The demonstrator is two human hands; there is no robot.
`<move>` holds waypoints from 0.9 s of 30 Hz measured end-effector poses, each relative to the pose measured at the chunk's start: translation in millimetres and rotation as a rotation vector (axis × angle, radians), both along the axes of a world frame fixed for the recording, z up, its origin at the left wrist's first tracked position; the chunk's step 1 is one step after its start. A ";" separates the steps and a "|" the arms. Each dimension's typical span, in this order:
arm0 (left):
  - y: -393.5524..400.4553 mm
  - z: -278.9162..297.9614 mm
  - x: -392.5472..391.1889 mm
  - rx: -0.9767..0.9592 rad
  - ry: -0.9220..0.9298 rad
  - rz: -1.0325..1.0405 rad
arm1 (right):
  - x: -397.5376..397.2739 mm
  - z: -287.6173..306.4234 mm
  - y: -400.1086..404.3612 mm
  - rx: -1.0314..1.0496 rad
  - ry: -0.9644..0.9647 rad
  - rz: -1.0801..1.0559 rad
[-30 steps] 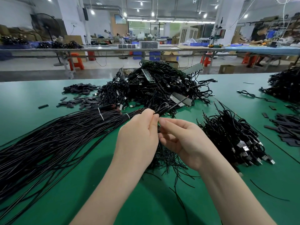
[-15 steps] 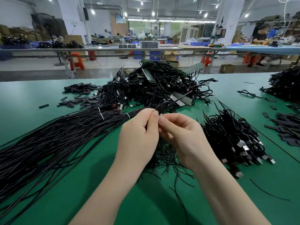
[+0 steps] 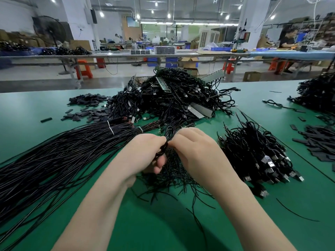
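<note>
We find the table [image 3: 163,223] covered in a smooth, matt green surface. The long cables [image 3: 54,156] and the thin wires [image 3: 165,146] have black plastic sheaths with a slight gloss. The USB plugs [image 3: 270,163] show bright metal shells. The flat black pieces [image 3: 87,102] look matt.

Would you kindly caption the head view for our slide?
Left hand and right hand grip a looped black cable over a green table.

A factory assembly hall: a long green worktable [image 3: 36,109] heaped with black cables [image 3: 172,98], rows of workbenches [image 3: 163,56] behind, orange stools [image 3: 83,69], a standing fan [image 3: 49,30], cardboard boxes [image 3: 251,76], strip lights [image 3: 188,24] overhead.
</note>
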State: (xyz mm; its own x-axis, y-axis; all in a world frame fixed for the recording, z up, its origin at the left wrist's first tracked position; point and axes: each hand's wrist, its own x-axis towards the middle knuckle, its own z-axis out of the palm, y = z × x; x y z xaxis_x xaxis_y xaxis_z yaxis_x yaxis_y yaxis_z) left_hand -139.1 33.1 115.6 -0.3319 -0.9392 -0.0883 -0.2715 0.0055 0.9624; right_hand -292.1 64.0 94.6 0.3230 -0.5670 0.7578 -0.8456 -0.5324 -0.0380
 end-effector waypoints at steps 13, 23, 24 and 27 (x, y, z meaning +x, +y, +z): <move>-10.3 -5.0 11.9 -0.213 0.269 -0.131 | -5.8 16.5 7.0 0.067 -0.444 0.152; -3.8 -1.7 4.3 -0.647 0.158 0.073 | 2.1 21.6 10.0 0.823 -1.305 0.431; -3.2 -1.9 4.4 -0.654 0.151 0.083 | 1.8 21.4 10.3 0.821 -1.311 0.436; 0.0 -1.0 4.4 -0.681 0.150 0.091 | 0.1 21.6 9.9 0.835 -1.354 0.457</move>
State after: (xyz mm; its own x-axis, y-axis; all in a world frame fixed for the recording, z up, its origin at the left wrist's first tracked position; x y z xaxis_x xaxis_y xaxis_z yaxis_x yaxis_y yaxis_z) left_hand -134.7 33.1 114.6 -0.2125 -0.7940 0.5696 -0.1642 0.6036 0.7802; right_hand -292.0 73.9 116.3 -0.0314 -0.9859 0.1646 0.2483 -0.1672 -0.9541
